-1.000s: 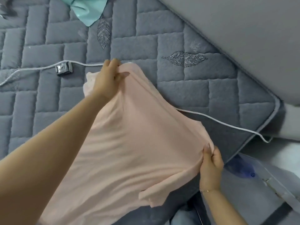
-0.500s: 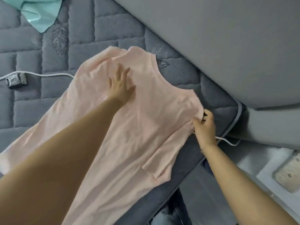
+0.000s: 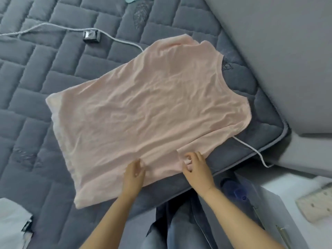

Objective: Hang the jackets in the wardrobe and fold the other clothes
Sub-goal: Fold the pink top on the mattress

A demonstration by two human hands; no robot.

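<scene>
The shirt [image 3: 149,112], held up a second ago, is now being spread flat on the bed [image 3: 53,65], so folding is likely beginning. The left hand [image 3: 133,174] is resting relaxed on the near edge; the right hand [image 3: 195,165] is pinching the sleeve. A cable [image 3: 115,37] is being partly covered by the shirt and could be snagged
</scene>
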